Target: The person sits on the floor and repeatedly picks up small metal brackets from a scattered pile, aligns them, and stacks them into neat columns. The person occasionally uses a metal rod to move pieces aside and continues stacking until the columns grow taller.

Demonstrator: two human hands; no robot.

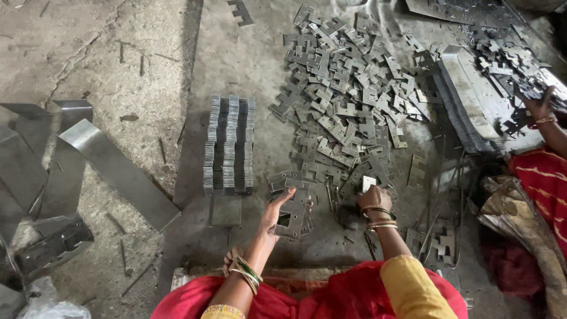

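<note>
done: plates (229,145) are stacked in neat rows | left hand (276,211): a small stack (292,217) is held | right hand (373,198): one plate (368,182) is gripped | left: a big loose pile (348,100) on the floor (118,71)

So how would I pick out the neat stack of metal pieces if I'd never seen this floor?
Start at the big loose heap of flat grey metal plates spread over the concrete floor. Look to its left, just beyond the person's left hand. There stands the stacked block of plates, set on edge in tidy rows. Unlike the scattered pieces, these are packed tightly together in one ribbed rectangle.
</note>
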